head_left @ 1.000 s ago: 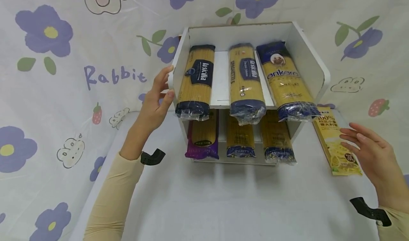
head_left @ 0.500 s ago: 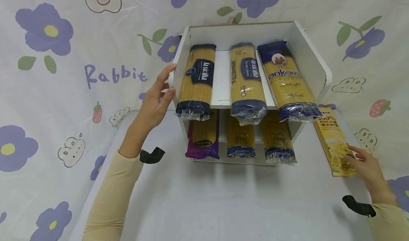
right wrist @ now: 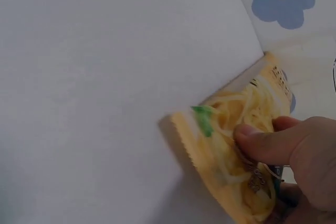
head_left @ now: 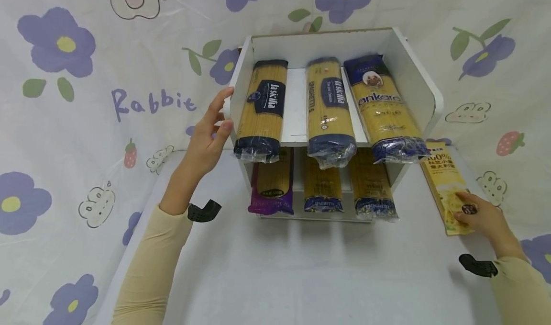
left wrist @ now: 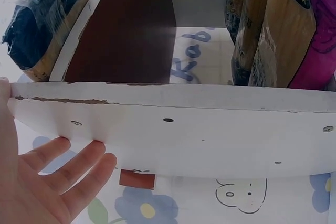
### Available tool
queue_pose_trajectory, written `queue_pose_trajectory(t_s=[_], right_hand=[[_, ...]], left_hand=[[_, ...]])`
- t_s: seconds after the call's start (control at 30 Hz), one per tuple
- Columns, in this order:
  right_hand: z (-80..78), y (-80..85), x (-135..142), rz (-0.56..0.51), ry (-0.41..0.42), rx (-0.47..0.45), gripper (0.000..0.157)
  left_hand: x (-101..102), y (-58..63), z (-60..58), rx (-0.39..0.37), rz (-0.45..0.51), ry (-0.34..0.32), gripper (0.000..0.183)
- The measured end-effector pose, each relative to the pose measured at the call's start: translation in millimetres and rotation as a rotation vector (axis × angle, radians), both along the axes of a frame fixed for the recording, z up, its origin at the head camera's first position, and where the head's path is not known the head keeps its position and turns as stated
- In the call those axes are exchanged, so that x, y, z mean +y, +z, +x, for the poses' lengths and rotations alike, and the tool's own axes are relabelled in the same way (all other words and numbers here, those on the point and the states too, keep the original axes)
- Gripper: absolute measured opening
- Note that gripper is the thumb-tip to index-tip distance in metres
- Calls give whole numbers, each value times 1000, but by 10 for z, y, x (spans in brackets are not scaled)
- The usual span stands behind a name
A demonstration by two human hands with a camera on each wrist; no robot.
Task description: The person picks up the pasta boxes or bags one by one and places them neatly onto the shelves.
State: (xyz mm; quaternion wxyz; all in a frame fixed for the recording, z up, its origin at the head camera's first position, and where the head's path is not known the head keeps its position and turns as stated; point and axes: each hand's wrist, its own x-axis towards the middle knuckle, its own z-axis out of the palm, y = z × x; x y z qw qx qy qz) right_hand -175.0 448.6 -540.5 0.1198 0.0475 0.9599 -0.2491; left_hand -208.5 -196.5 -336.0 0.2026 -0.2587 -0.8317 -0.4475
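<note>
In the head view my left hand (head_left: 205,140) rests against the left side of a white two-tier shelf (head_left: 297,100). The left wrist view has my left fingers (left wrist: 86,169) fairly straight, their tips touching the outer side panel. At the far right my right hand (head_left: 486,219) grips the lower part of a yellow pasta packet (head_left: 441,174), which lies beside the shelf. Seen in the right wrist view, my thumb presses on the front of the packet (right wrist: 231,156), and the other fingers go round its far edge, partly hidden.
On the upper tier lie spaghetti packs: a dark-labelled one (head_left: 260,119), another (head_left: 329,109) in the middle, a blue-ended one (head_left: 385,107) at right. Below are a purple-ended pack (head_left: 271,203) and two blue-ended packs (head_left: 323,203). A flowered cloth (head_left: 150,52) hangs behind the white table (head_left: 301,272).
My right hand has moved left and down onto the yellow pasta packet and now grips it; earlier it hovered open at the packet's right. My left hand has stayed on the shelf side.
</note>
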Motion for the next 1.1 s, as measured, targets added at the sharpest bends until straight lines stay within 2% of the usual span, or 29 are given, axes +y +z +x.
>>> queue_pose_trajectory(t_s=[0.2,0.3,0.47,0.63,0.83,1.0,1.1], right_hand=[[-164,81,79,0,113,-123,92],[-210,90,87,-10,152,-141,94],[-246,137,57,-127,187,-202,98],[-263,191,-18,-241,177,-277,101],[-183,91,-15,-422,152,-318,91],[-85,-4,57,-558,56,-286,75],[-77,-14,92,-686,19,-294,71]], left_hand=[[-4,6,7,-7,-3,9,79],[-10,0,5,-5,4,7,79],[-7,-12,-19,-11,-2,7,80],[-8,-4,-19,-2,-12,19,80],[-11,-6,-15,11,0,9,81],[-3,-15,-20,10,-1,-8,80],[-5,-15,-20,12,1,-6,80]])
